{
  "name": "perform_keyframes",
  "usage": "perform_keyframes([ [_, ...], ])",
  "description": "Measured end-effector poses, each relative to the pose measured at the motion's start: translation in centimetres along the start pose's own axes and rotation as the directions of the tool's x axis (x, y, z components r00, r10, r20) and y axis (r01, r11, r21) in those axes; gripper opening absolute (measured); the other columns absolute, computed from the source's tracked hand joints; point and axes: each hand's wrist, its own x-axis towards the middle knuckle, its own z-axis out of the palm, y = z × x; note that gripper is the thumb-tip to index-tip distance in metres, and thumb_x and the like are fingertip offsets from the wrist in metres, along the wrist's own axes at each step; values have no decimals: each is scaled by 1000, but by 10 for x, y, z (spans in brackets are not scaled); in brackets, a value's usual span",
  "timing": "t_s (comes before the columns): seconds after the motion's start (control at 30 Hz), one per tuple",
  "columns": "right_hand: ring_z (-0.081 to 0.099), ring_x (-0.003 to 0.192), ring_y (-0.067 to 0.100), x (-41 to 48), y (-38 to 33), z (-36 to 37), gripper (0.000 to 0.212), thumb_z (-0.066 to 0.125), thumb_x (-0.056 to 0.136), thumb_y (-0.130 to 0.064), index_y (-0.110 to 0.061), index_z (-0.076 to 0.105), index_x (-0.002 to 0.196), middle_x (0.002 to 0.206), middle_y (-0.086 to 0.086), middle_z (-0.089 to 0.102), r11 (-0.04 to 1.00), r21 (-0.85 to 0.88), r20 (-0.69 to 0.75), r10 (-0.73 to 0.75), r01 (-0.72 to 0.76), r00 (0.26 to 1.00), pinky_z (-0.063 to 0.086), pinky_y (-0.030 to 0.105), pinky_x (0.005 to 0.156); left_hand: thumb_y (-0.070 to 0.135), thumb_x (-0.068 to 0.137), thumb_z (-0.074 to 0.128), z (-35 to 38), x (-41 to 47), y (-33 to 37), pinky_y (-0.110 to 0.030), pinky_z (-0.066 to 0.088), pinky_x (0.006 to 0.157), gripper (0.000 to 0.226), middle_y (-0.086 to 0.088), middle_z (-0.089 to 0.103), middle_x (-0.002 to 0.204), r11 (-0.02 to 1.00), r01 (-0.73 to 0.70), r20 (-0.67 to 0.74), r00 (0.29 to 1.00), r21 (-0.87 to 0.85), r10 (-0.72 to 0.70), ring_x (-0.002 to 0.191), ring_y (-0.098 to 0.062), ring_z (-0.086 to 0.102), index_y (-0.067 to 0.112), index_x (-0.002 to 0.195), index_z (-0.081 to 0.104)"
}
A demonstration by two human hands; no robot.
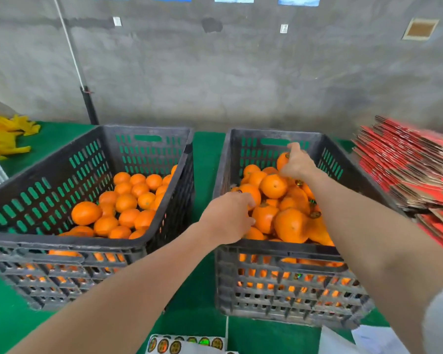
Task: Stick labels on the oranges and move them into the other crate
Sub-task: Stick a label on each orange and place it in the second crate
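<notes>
Worktop: green worktop (207,154), carrying two crates side by side.
Left crate: black slotted plastic crate (49,175), part-filled with loose oranges (128,198).
Right crate: matching black crate (223,162), holding heaped oranges (273,186), some labelled.
Right hand (298,162): fingers curled over a single orange (282,160) at the heap's far end.
Left hand (228,217): bent over the heap's near-left; grip unclear.
Labels: white sheet of round shiny labels (187,343), at the near edge.

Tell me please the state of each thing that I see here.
left crate, partly filled with oranges
right crate, heaped with oranges, some labelled
left hand, reaching into right crate, grip unclear
right hand, gripping an orange near the far wall
label sheet, lying flat, labels on it
</notes>
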Motion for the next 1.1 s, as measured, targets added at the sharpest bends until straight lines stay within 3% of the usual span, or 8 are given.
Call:
perform_keyframes([
  [0.2,41,128,36,19,22,4,80,65,77,-7,-8,23,145,141,19,40,990,-122,195,93,-70,976,40,41,99,33,89,60,-1,-1,2,-37,48,87,34,1,60,111,1000,0,10,1000,-15,0,101,-20,57,25,122,55],
  [0.33,34,129,42,3,-10,7,62,59,85,-11,-8,31,140,140,23,35,992,-40,-95,114,-118,989,32,47,107,21,91,60,-3,-6,5,-33,49,86,28,-4,61,109,976,-37,-94,995,-213,17,99,-20,58,15,118,59],
  [0.47,42,120,40,-48,-88,1,45,52,78,5,2,49,123,126,24,47,903,135,-461,-307,407,833,31,39,102,-3,89,50,-23,-20,-13,-17,43,78,23,-7,63,102,904,-60,-319,944,-424,-88,89,-11,54,6,104,64],
  [0.57,51,109,37,-105,-143,19,33,53,76,8,7,56,108,111,23,55,704,115,-508,-565,701,650,34,33,95,-14,81,45,-65,-29,-61,-14,43,74,30,-6,66,91,891,37,-358,908,-453,-220,86,-16,60,4,93,65],
  [0.7,53,101,36,-165,-197,67,22,58,77,6,4,61,99,103,20,57,601,203,-300,-713,773,633,40,42,91,-8,80,52,-116,-44,-155,-24,47,79,23,-7,68,87,933,266,-252,911,-243,-326,92,-23,64,11,82,67],
  [0.83,43,116,30,-182,-230,107,29,58,88,-12,-5,55,116,121,13,49,619,197,45,-781,761,623,33,40,100,6,82,65,-130,-50,-231,-28,47,87,22,-9,68,109,924,355,116,921,142,-372,103,-23,61,9,104,69],
  [0.97,36,125,23,-176,-230,118,42,55,93,-28,-19,44,132,135,3,40,643,76,286,-746,762,601,29,33,103,24,86,68,-110,-56,-271,-28,45,89,50,-8,57,123,852,147,555,701,502,-448,111,-24,54,9,131,51],
  [1.1,39,124,19,-173,-233,120,40,54,92,-29,-24,44,131,134,-1,44,637,20,423,-704,770,571,38,39,98,23,97,51,-86,-56,-293,-11,44,69,48,-9,46,140,778,191,605,530,598,-594,125,-26,49,14,142,38],
])
